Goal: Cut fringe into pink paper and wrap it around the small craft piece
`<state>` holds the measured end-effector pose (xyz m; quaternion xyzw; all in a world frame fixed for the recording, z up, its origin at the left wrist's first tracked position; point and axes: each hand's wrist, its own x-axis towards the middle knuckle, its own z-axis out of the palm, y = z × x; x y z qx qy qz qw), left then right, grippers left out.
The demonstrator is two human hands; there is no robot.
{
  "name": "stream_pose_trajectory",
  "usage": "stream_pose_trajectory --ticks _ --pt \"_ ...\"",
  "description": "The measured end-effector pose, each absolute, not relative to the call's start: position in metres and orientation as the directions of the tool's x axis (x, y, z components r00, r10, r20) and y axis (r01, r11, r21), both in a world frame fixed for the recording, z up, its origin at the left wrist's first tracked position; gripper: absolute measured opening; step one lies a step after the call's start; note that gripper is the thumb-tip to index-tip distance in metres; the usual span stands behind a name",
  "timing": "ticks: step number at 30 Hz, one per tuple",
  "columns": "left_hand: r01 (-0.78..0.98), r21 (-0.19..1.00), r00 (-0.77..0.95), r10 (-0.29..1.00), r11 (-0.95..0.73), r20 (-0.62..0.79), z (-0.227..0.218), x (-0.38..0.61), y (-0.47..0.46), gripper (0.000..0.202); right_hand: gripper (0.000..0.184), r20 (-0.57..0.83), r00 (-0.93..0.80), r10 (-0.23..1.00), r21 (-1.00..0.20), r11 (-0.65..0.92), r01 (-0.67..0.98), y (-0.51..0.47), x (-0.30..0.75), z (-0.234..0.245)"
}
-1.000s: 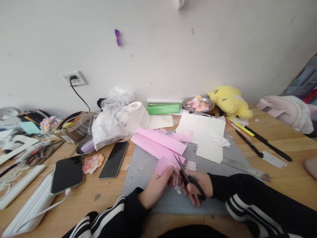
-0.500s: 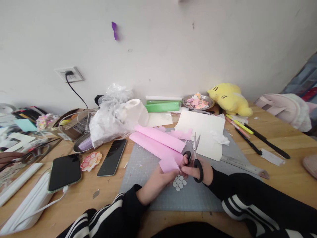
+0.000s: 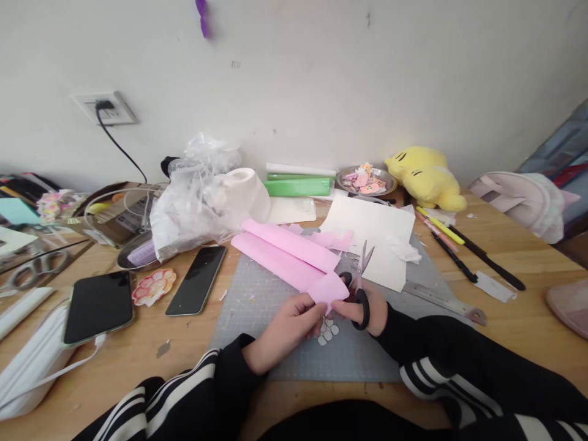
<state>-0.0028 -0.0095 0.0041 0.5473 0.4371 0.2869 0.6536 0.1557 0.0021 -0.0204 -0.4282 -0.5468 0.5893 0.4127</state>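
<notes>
Between finger and thumb, my left hand point(image 3: 294, 321) pinches a small piece of pink paper point(image 3: 328, 288) above the grey cutting mat point(image 3: 257, 312). My right hand point(image 3: 367, 306) has its fingers through the black handles of a pair of scissors point(image 3: 362, 275), whose blades point up and stand slightly apart. The right thumb and fingertips touch the paper's lower edge. Just below the hands lie several small white rounded pieces point(image 3: 327, 331), partly hidden by my fingers. Behind the paper rest larger rolled pink sheets point(image 3: 289, 254).
White paper point(image 3: 367, 239) and a metal ruler point(image 3: 445, 303) lie right of the hands. Pens point(image 3: 441, 229) and a yellow plush toy point(image 3: 427, 177) are farther right. A plastic bag point(image 3: 184, 208), a black phone point(image 3: 196, 282) and another phone point(image 3: 98, 306) lie left.
The small pink piece has turned and now spans both hands' fingertips. My right hand has come closer to the left, scissors still in it. The view has shifted slightly.
</notes>
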Motion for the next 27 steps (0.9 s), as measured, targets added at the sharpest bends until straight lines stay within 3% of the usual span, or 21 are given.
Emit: stream_pose_trajectory --ticks 10,27 --pt "0.099 0.973 0.496 0.838 0.207 -0.229 0.0037 -0.0028 -0.0119 0.021 0.03 -0.182 -0.295 0.938 -0.983 -0.185 0.019 0.0026 0.1549 -0.014" --pt "0.07 0.968 0.473 0.847 0.241 -0.245 0.0049 -0.0014 -0.0125 0.023 0.036 -0.197 -0.257 0.946 -0.97 -0.227 -0.093 0.0068 0.1549 -0.0127"
